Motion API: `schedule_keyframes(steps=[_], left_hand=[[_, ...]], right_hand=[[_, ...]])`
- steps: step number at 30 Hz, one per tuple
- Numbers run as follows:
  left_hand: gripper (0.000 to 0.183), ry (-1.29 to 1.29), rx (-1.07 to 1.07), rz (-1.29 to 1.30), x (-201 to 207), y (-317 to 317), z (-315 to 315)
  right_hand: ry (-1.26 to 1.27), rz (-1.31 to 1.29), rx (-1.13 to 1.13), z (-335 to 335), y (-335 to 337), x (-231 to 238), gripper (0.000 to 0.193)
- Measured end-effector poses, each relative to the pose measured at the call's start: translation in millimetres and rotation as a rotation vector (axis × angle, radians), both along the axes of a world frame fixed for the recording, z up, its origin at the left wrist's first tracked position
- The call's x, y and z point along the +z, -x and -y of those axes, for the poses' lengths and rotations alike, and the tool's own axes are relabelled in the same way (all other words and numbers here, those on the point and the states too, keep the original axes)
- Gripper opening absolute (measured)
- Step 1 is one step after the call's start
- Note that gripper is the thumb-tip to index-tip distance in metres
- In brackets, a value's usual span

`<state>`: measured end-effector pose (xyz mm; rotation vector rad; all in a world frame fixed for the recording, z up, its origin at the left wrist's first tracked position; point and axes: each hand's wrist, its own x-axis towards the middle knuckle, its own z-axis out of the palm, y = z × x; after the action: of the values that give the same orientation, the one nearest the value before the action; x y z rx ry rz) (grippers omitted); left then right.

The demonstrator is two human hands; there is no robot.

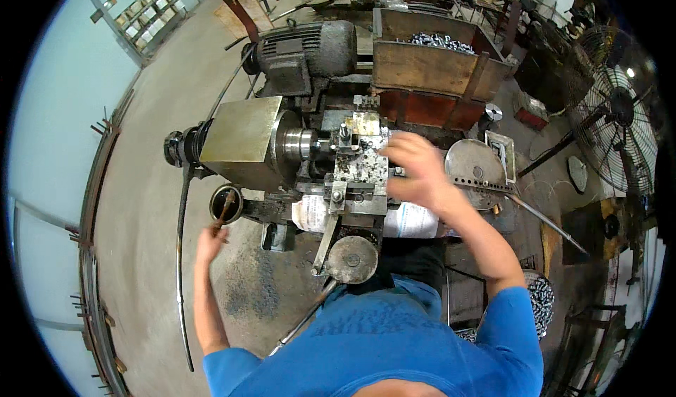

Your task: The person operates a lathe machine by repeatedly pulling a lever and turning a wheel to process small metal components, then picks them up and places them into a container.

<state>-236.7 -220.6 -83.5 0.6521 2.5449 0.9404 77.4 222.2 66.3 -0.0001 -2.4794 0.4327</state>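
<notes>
My left hand (pixel 210 243) is closed round the handle of a brush (pixel 227 205), whose far end dips into a round pot (pixel 213 201) of dark contents. Beside the tool slide (pixel 366 166) of a small lathe, my right hand (pixel 417 169) hovers with its fingers apart and slightly blurred; nothing shows in it. Metal chips litter the slide. To its left is the shiny chuck (pixel 297 145), against a housing under a brass-coloured cover (pixel 241 131). A lever (pixel 326 245) and a round handwheel (pixel 353 259) stand at the slide's near end, close to my body.
Behind the lathe are a motor (pixel 310 50) and a wooden crate (pixel 429 66) holding many small metal parts. A large wheel (pixel 473 168) with a long bar (pixel 546 222) and a standing fan (pixel 620 108) are on the right. A long rod (pixel 180 277) slants down at left.
</notes>
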Motion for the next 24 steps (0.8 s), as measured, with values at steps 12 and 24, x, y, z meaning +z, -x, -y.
schedule_keyframes(steps=[12, 24], left_hand=[[0.046, 0.394, 0.517, -0.502, 61, -92, 32], [0.021, -0.313, 0.357, 0.350, 51, -55, 36]], right_hand=[[-0.406, 0.683, -0.002, 53, 155, -19, 0.019], [-0.331, 0.139, -0.281, -45, 93, 71, 0.024]])
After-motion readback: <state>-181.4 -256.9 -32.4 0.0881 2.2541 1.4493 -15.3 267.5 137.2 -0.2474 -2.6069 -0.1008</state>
